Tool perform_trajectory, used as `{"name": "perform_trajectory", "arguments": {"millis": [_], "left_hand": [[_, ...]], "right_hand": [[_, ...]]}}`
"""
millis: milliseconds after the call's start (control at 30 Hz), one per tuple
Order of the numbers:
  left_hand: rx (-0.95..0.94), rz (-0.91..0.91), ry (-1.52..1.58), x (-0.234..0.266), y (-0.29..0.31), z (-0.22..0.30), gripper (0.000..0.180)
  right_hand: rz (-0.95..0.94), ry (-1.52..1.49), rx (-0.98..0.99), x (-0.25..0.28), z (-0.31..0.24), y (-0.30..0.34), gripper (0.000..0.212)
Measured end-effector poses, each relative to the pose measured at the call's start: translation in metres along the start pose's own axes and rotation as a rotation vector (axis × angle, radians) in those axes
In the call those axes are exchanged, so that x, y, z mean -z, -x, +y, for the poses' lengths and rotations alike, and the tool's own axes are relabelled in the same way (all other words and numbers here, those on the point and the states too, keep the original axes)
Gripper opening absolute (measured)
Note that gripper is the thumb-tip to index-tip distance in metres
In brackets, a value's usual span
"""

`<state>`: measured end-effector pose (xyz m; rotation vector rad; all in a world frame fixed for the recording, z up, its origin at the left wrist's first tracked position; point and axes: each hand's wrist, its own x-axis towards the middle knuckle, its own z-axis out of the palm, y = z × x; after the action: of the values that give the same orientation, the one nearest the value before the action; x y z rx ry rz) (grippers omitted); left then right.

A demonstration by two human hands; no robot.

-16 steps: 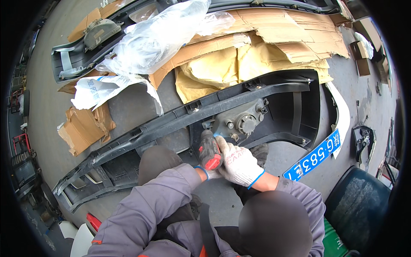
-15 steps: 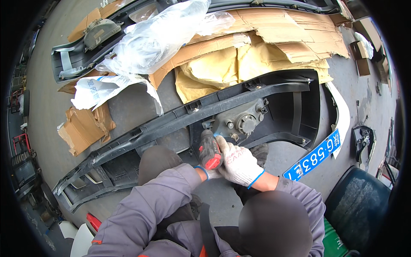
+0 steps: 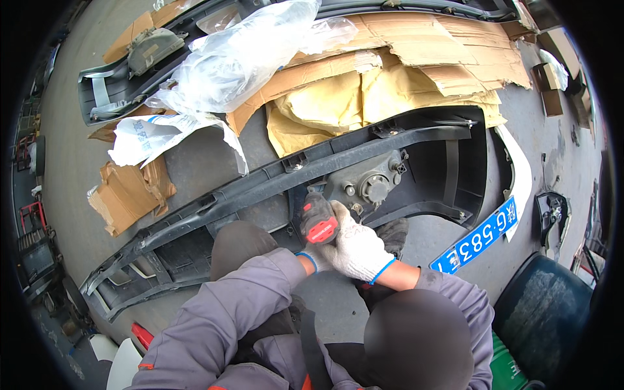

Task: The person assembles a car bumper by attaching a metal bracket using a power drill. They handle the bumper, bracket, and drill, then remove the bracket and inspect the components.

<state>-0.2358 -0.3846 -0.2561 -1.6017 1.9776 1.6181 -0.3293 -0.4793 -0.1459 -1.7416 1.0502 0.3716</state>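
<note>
The right grip (image 3: 357, 244) clasped the drill (image 3: 317, 218); the left's (image 3: 318, 260) was unclear. At two o'clock, the lamp (image 3: 364, 184) sat in the bumper (image 3: 260, 194), fastening unclear.

Grey floor (image 3: 422, 242) bears a black bumper (image 3: 279, 182) and cardboard (image 3: 133, 195) (apparently torn)

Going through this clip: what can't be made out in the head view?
In the head view:
Left hand: fingers mostly hidden behind the power drill and right hand.
Drill handle: hidden by drill body.
Headlight: lens hidden behind its housing.
Far black bumper: partly under clear plastic sheeting, cut by upper edge.
</note>
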Motion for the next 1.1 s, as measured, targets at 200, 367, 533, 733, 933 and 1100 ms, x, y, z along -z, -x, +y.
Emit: {"name": "perform_trajectory", "arguments": {"millis": [200,367,533,733,933,1100], "left_hand": [[-0.172,0.188,0.793,-0.071,-0.018,-0.041,0.058],[-0.137,0.250,0.801,-0.064,-0.010,-0.037,0.058],[-0.229,0.323,1.235,-0.086,-0.024,-0.048,0.059],[-0.243,0.342,1.053,-0.098,-0.035,-0.057,0.058],[-0.050,0.166,0.013,-0.020,0.005,-0.015,0.053],[0.228,0.037,0.295,0.040,0.052,-0.021,0.036]], "right_hand": [[0.011,-0.009,-0.029,-0.001,-0.009,-0.002,0.093],[-0.037,0.003,-0.015,0.002,-0.006,-0.001,0.094],[0.033,0.028,0.110,-0.004,0.003,0.006,0.091],[0.039,0.015,0.121,-0.002,0.002,0.008,0.090],[0.092,0.064,0.223,-0.004,0.011,0.010,0.087],[0.027,0.081,0.214,0.010,0.015,0.012,0.086]]}}
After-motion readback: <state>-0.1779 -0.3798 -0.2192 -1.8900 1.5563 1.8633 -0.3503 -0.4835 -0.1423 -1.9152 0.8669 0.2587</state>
